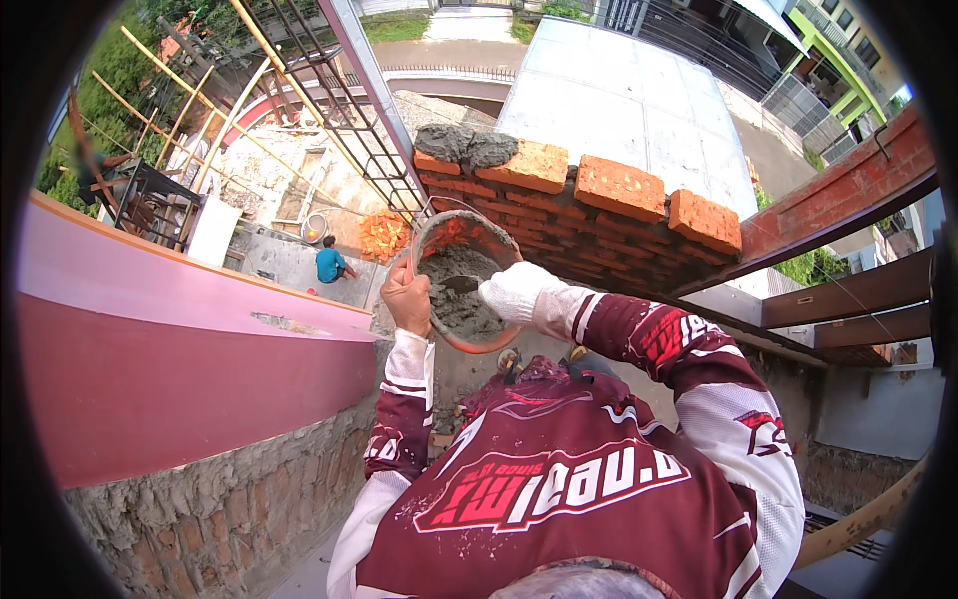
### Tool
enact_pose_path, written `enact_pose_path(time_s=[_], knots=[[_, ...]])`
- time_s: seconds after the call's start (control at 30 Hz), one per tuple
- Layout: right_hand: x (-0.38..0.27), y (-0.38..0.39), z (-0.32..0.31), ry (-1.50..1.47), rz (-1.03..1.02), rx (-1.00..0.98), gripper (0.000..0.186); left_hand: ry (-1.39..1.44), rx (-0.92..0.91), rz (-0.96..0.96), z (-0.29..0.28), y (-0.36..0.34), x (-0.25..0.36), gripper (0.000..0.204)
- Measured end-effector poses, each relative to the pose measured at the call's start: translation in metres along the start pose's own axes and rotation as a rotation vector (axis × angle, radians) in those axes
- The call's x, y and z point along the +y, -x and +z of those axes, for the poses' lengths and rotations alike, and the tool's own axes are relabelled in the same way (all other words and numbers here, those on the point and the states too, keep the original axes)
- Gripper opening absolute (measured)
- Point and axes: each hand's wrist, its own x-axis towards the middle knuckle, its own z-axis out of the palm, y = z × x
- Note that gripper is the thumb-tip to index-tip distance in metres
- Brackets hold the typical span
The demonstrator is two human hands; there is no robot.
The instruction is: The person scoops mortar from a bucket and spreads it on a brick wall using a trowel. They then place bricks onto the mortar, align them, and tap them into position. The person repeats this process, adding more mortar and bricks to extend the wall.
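An orange bucket point(479, 345) of wet grey mortar point(467, 311) is in front of me, just short of the brick wall. My bare left hand point(407, 298) grips its left rim, fingers closed round the edge. In a white knit glove, my right hand point(517, 294) is closed on a trowel point(461, 284), whose blade rests in the mortar; the glove hides the handle. Beyond the bucket runs the brick wall point(559, 226). Along its top sit a left brick point(534, 166), a middle brick point(619, 187) and a right brick point(705, 225), with mortar heaped at the left end.
A rebar column point(339, 105) rises left of the wall's end. At left stands a pink wall point(200, 359); at right, a reddish beam point(838, 195). Far below, a person in a teal shirt point(331, 264) crouches near a brick pile point(383, 237). A pale roof point(629, 90) lies beyond.
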Motion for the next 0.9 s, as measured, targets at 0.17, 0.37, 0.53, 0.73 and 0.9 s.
enact_pose_path(time_s=[0.17,0.37,0.53,0.73,0.9], knots=[[0.029,-0.002,0.003,-0.105,0.279,0.053,0.018,-0.088,0.044,0.021,-0.003,0.021,-0.002,0.018],[-0.011,0.022,0.034,-0.417,0.18,-0.157,0.04,-0.095,0.134,-0.114,0.0,0.017,-0.009,0.023],[0.039,-0.002,0.039,-0.197,0.328,0.055,0.029,-0.307,-0.086,0.066,0.004,0.027,0.006,0.023],[-0.008,0.002,0.073,-0.927,0.032,-0.186,0.035,-0.192,-0.042,0.177,0.015,0.025,0.02,0.015],[-0.02,0.022,0.043,-0.316,0.097,0.089,0.026,-0.19,-0.045,0.077,-0.008,0.032,0.013,0.017]])
